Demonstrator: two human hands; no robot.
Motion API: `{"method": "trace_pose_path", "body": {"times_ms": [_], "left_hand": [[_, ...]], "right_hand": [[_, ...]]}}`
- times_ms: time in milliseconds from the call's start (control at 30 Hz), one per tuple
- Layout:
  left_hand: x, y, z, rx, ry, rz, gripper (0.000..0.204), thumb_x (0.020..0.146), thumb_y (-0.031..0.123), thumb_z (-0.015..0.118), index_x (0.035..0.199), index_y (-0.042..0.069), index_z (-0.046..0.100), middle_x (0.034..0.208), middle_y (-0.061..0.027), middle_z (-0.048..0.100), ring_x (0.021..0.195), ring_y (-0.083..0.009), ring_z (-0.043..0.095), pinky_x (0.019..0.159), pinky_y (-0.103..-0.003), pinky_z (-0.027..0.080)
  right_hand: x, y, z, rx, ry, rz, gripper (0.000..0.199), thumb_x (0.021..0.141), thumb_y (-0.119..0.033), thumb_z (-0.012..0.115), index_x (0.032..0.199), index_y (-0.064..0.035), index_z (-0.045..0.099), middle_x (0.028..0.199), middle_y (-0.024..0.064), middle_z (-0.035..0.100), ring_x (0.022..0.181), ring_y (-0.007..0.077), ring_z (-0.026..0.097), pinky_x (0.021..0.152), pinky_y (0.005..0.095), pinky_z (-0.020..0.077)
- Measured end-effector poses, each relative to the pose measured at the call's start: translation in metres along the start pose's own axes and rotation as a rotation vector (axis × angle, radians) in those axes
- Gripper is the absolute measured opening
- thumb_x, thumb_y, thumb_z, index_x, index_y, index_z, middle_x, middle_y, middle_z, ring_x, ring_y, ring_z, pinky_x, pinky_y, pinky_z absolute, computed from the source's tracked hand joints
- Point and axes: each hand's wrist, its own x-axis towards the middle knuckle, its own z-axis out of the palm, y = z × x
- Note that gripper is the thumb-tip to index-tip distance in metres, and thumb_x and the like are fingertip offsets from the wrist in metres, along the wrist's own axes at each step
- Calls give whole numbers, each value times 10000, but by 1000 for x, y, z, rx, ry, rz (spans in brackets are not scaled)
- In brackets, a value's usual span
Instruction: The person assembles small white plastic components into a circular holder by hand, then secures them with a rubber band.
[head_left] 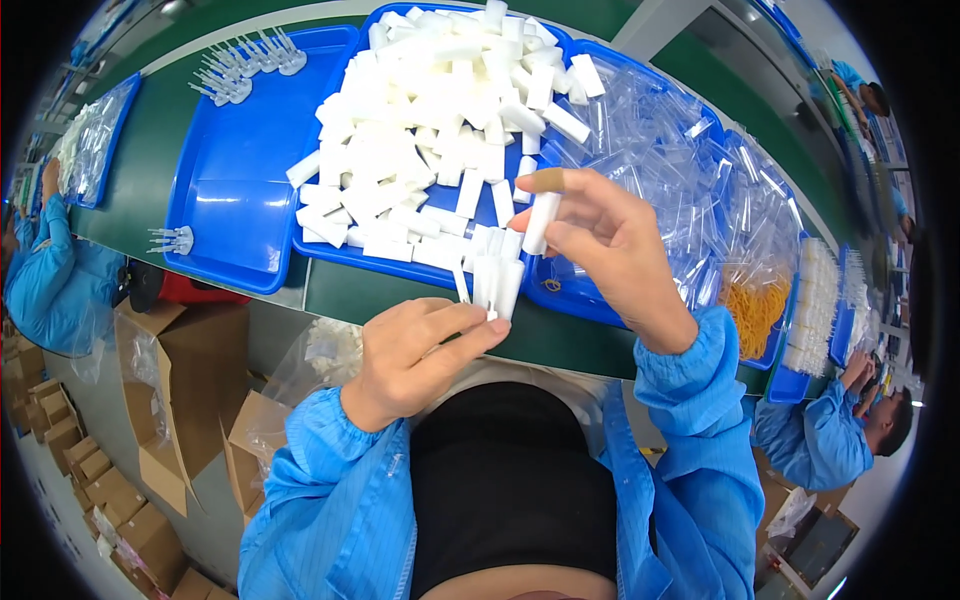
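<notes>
My left hand (pixel 425 350) is closed, its thumb and fingers pinching the lower end of a small bunch of white foam pieces (pixel 494 280). The bunch stands roughly upright, and what joins its pieces at the bottom is mostly hidden by my fingers. Just to the right, my right hand (pixel 615 240) pinches a single white foam piece (pixel 541 222) between thumb and fingers, close to the top of the bunch. A tan covering wraps one right fingertip. Behind both hands, a blue tray (pixel 350 252) is heaped with loose white foam pieces (pixel 420 130).
On the left, a blue tray (pixel 225 225) carries several white pronged parts (pixel 245 65). Clear plastic sleeves (pixel 640 130) fill a tray at right, beside yellow rubber bands (pixel 755 310). Cardboard boxes (pixel 190 380) stand low on the left. Co-workers in blue (pixel 60 280) sit at both sides.
</notes>
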Motion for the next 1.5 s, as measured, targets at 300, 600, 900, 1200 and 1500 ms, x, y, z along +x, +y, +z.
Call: {"method": "trace_pose_path", "body": {"times_ms": [300,600,900,1200,1500], "left_hand": [[11,10,8,13,-98,44,334,661,62,736,995,74,738,950,-47,674,709,-200,627,564,-285,498],[13,10,7,82,-207,31,321,677,94,721,997,99,729,971,-29,669,767,-188,629,578,-294,475],[7,-1,9,99,-112,26,333,689,72,737,1019,86,697,997,-59,672,783,-224,654,591,-305,503],[-8,-11,11,-28,53,-70,436,673,50,844,1042,71,612,980,-128,693,832,-280,698,641,-342,557],[-29,-17,-19,320,305,-227,434,667,-78,805,1044,61,640,949,-115,658,766,-259,661,639,-323,538]], "right_hand": [[-22,8,2,-195,76,-161,272,882,17,560,1130,-5,670,944,101,711,785,84,620,725,238,510],[-23,13,-2,-594,145,-495,247,791,-17,635,1023,-46,714,855,51,664,841,207,585,819,352,414],[-28,17,10,-586,31,-465,297,778,18,634,1055,-46,717,861,79,641,822,220,590,989,451,419],[-29,17,33,-498,64,-500,327,789,26,634,1102,-34,707,865,59,641,883,216,587,936,422,435],[27,31,53,-846,102,-589,278,800,-105,725,1069,-53,681,1012,66,645,947,271,541,781,378,390]]}}
